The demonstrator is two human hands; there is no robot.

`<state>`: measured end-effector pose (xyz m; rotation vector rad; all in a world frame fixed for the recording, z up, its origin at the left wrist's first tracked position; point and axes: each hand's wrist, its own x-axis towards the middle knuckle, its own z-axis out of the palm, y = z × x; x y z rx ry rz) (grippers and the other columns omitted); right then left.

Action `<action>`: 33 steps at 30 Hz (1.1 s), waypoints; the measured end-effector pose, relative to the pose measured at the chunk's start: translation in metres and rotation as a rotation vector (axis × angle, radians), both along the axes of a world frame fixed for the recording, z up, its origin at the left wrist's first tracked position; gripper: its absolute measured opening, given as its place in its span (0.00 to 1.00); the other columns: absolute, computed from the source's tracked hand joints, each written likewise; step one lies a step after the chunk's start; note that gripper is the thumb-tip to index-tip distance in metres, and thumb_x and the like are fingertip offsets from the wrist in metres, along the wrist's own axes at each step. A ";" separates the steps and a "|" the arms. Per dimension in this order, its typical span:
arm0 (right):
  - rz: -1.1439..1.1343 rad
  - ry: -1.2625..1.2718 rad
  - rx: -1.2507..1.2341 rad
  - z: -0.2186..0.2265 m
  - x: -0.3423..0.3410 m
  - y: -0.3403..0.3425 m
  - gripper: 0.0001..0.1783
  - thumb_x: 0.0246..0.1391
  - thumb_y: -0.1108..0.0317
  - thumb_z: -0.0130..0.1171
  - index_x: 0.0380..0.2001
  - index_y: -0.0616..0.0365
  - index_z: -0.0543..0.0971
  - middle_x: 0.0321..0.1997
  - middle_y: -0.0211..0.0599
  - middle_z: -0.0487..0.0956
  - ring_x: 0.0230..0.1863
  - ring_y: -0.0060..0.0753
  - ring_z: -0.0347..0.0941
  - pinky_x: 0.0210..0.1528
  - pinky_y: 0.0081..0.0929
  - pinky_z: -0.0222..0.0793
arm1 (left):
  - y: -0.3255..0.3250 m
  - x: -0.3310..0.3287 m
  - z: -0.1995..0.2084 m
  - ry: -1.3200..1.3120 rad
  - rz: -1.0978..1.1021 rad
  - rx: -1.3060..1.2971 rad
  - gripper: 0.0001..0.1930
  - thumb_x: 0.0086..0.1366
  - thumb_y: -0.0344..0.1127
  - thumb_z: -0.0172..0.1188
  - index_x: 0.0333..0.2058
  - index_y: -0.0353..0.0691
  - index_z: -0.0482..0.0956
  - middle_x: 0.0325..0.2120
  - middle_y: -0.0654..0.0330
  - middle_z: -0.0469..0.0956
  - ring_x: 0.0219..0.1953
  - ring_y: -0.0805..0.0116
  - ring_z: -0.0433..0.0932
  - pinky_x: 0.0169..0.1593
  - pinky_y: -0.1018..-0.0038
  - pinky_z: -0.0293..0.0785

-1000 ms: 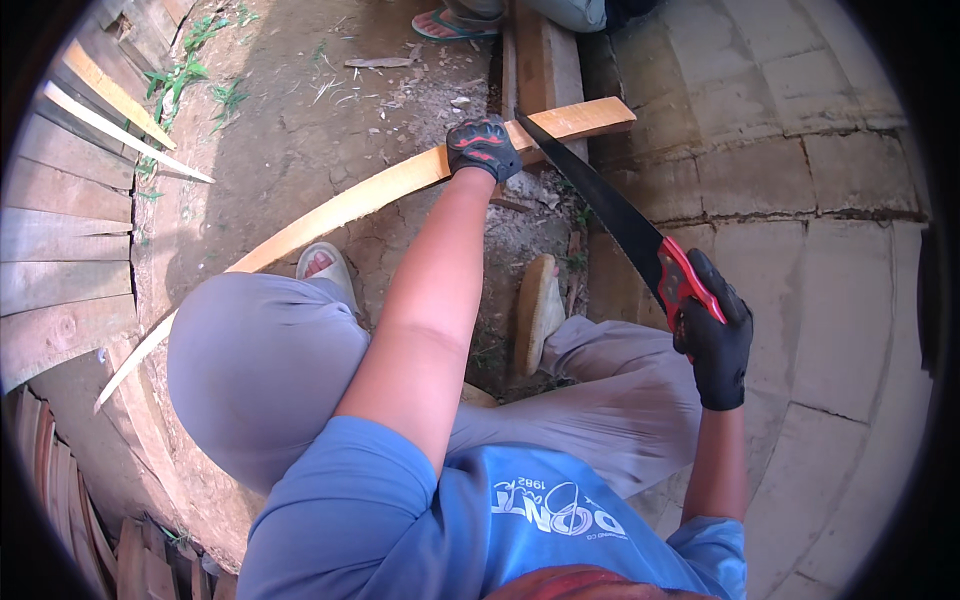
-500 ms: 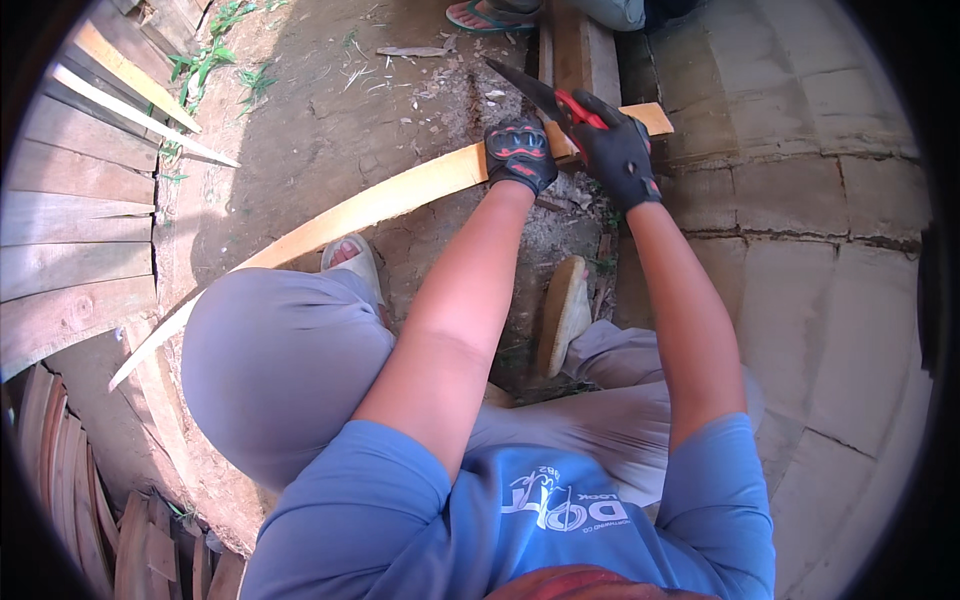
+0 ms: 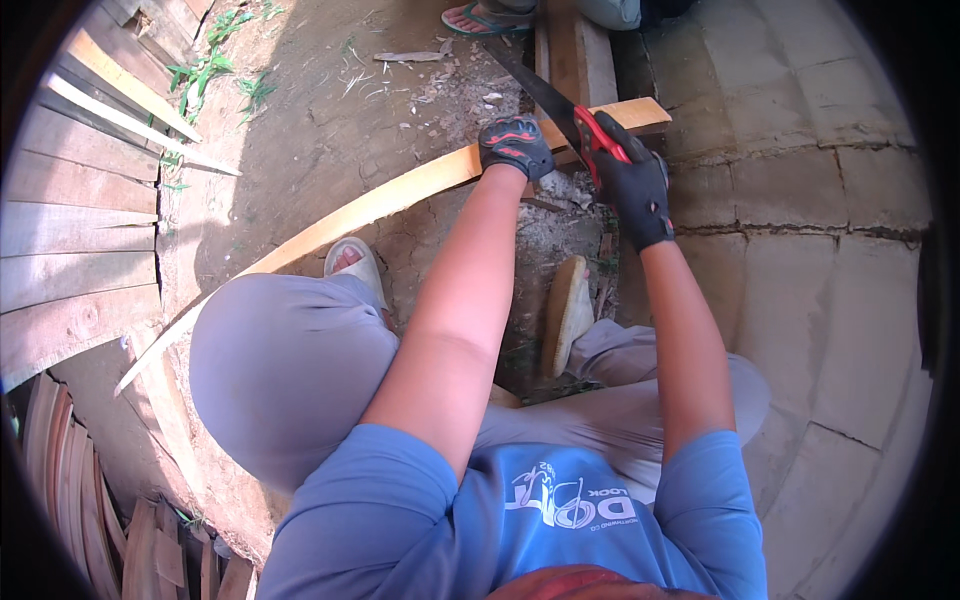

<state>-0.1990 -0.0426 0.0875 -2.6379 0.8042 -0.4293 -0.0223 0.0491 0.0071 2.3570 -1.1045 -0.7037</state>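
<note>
A long, thin wooden plank (image 3: 400, 194), curved by the lens, runs from beside my left knee up to the right. Its far right end rests over a wooden beam (image 3: 598, 65). My left hand (image 3: 516, 146), in a black glove with red trim, is closed around the plank near that end. In my gloved right hand (image 3: 630, 185) is a handsaw (image 3: 540, 92) with a red and black handle; my fingers wrap the grip. The dark blade lies across the plank just right of my left hand and points up to the left.
Another person's sandalled foot (image 3: 488, 18) is at the top, near the beam. Paving slabs (image 3: 780, 190) cover the right side. Boards (image 3: 80, 230) line the left, with stacked wood strips (image 3: 75, 470) at lower left. Wood chips lie on the dirt floor.
My right hand has drawn the handsaw back toward me and slightly right, so more of the blade shows beyond the plank. My left hand keeps its grip, shifted slightly left.
</note>
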 end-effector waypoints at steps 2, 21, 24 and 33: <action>0.076 0.045 -0.079 0.023 -0.031 0.014 0.30 0.57 0.61 0.63 0.65 0.46 0.84 0.54 0.45 0.88 0.52 0.44 0.87 0.57 0.35 0.78 | -0.005 0.008 -0.008 0.006 0.020 0.032 0.29 0.58 0.47 0.66 0.57 0.41 0.86 0.58 0.44 0.84 0.62 0.47 0.83 0.65 0.56 0.79; -0.148 0.136 0.179 0.140 -0.117 0.091 0.24 0.58 0.71 0.65 0.59 0.54 0.85 0.60 0.43 0.86 0.48 0.42 0.87 0.50 0.37 0.80 | 0.004 -0.019 -0.024 -0.223 0.096 -0.054 0.20 0.61 0.43 0.67 0.51 0.45 0.88 0.50 0.52 0.88 0.53 0.52 0.87 0.56 0.57 0.81; 0.104 0.118 -0.047 0.090 -0.068 0.062 0.26 0.59 0.70 0.63 0.61 0.52 0.84 0.60 0.45 0.86 0.55 0.49 0.84 0.58 0.42 0.77 | 0.003 -0.030 -0.032 -0.327 0.133 -0.074 0.21 0.62 0.43 0.67 0.52 0.43 0.87 0.49 0.51 0.87 0.53 0.51 0.86 0.56 0.57 0.80; -0.091 0.062 -0.011 -0.037 0.094 -0.006 0.29 0.57 0.57 0.62 0.63 0.44 0.85 0.58 0.50 0.87 0.58 0.54 0.84 0.62 0.44 0.77 | 0.000 -0.031 -0.032 -0.231 0.139 -0.128 0.21 0.59 0.41 0.69 0.51 0.44 0.85 0.47 0.51 0.87 0.53 0.51 0.87 0.58 0.56 0.77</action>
